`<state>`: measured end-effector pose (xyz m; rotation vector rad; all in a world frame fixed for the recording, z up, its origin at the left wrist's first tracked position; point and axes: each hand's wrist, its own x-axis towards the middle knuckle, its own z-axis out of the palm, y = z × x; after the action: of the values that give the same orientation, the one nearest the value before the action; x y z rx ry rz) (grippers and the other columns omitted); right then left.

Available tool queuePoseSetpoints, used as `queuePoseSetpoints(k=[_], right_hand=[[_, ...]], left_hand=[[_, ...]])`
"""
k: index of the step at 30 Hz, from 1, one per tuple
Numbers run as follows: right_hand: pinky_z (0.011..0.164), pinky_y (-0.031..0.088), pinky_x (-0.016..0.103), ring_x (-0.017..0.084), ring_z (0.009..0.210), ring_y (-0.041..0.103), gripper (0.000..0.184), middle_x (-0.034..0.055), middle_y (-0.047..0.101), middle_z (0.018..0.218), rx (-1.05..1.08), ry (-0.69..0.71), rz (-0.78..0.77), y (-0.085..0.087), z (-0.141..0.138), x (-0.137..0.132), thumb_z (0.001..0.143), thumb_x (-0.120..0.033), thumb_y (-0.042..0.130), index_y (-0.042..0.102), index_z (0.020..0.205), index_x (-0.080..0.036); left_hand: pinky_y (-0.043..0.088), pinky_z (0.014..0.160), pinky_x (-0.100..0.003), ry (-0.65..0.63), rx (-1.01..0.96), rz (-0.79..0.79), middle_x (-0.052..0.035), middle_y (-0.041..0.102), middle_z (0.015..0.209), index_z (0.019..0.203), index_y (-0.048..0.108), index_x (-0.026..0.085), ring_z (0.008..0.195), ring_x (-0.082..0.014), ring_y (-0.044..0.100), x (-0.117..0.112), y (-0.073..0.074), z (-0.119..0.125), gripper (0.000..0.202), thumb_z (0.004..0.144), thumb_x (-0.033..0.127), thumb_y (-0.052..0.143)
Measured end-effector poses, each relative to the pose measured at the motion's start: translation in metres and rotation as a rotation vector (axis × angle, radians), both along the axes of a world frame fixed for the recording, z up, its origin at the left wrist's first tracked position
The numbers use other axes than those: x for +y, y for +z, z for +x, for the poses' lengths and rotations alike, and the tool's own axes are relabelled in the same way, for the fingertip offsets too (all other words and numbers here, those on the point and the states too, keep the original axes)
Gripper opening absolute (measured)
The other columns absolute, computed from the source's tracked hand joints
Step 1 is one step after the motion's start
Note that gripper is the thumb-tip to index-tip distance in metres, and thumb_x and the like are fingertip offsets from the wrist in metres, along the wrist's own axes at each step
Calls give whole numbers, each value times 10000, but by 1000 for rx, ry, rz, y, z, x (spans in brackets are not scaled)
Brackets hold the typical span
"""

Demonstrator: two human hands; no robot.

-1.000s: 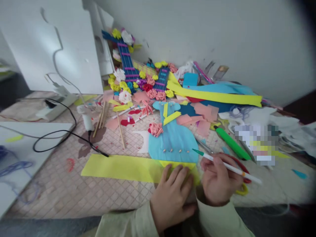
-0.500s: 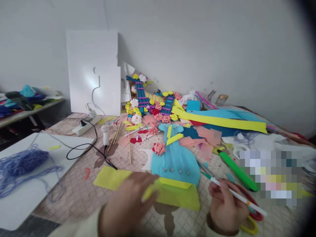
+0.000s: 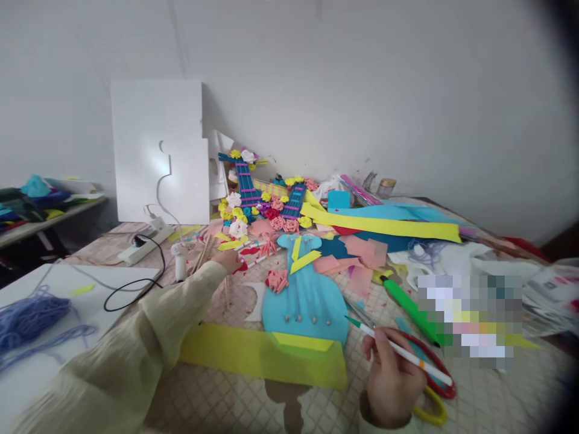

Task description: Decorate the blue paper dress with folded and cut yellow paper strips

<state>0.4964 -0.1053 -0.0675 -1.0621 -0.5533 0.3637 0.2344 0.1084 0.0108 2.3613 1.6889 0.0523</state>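
Observation:
My right hand (image 3: 392,377) is closed around a white pen (image 3: 414,360) with a green tip and an orange band; its tip points at the edge of a blue guitar-shaped cutout (image 3: 307,295). The cutout carries strings, small beads, yellow strips and a pink paper flower (image 3: 277,281). My left hand (image 3: 227,260) reaches far forward, beside a thin white stick (image 3: 257,261) and red scraps. Its fingertips are too small and partly hidden to show a grip. A yellow paper strip (image 3: 226,349) lies in front, overlapping the cutout's lower edge.
Red-and-yellow-handled scissors (image 3: 436,410) and a green cutter (image 3: 409,310) lie right of the cutout. A glue gun (image 3: 180,262), power strip (image 3: 140,248) and purple yarn (image 3: 34,319) sit left. Decorated paper guitars (image 3: 246,184) and a white board (image 3: 160,154) stand behind.
My left hand has left the yellow strip and stretched forward to the red scraps and sticks. The view has shifted; my right hand still holds the pen.

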Motion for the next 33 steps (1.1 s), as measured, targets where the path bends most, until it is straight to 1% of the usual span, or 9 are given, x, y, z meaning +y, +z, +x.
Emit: queuePoseSetpoints(k=[3,6,11,14,16,21,27,30,33], right_hand=[[417,337,227,98,457,474,121,-40,526,505,62,17,4,2,-1,1,692,-243,655,578,693,-150],[400,340,224,108,458,487,121,-30,536,512,92,109,11,12,-4,-3,687,-239,658,583,709,-147],[406,381,223,108,456,507,66,-14,547,527,-6,377,64,50,-17,-19,747,-221,595,600,757,-156],[393,398,213,109,456,521,59,-7,572,545,-110,498,134,73,-26,-23,775,-187,553,605,799,-174],[393,408,208,105,456,529,77,-5,585,557,-154,525,169,84,-31,-23,784,-164,534,605,812,-177],[401,423,200,102,469,549,95,-6,602,592,-191,511,174,95,-40,-19,785,-143,526,601,828,-183],[463,434,178,83,494,538,52,-27,591,542,-189,459,36,100,-51,-22,769,-186,563,612,782,-197],[473,425,173,78,501,532,55,-28,594,546,-158,492,0,101,-55,-24,767,-208,573,623,788,-208],[476,424,174,78,507,530,60,-20,604,560,-169,557,3,99,-57,-24,771,-209,577,629,800,-211]], left_hand=[[464,638,-311,-16,-86,67,-18,588,769,805,565,125,674,-129,557,-9,8,2,207,824,318,493],[444,645,-302,-73,-209,135,-23,597,709,755,559,148,663,-146,553,-31,22,8,191,818,301,463],[446,607,-238,-234,-421,130,0,613,722,781,568,177,630,-113,543,-95,46,25,194,786,356,494],[463,603,-240,-425,-697,47,-30,627,761,844,592,159,651,-112,546,-128,57,35,143,776,273,539],[473,612,-242,-498,-814,5,-42,630,782,865,600,153,679,-115,555,-141,62,39,122,765,210,562],[478,651,-259,-556,-872,-22,-39,630,792,856,614,160,718,-122,563,-152,68,44,118,743,139,586],[473,709,-245,-597,-801,143,-25,639,808,857,615,160,769,-119,576,-159,68,46,138,731,107,598],[465,735,-224,-620,-755,210,-21,643,835,879,610,160,807,-110,577,-164,67,46,149,742,105,590],[458,738,-209,-630,-706,219,-21,642,839,895,598,153,812,-104,578,-169,65,46,140,760,119,578]])
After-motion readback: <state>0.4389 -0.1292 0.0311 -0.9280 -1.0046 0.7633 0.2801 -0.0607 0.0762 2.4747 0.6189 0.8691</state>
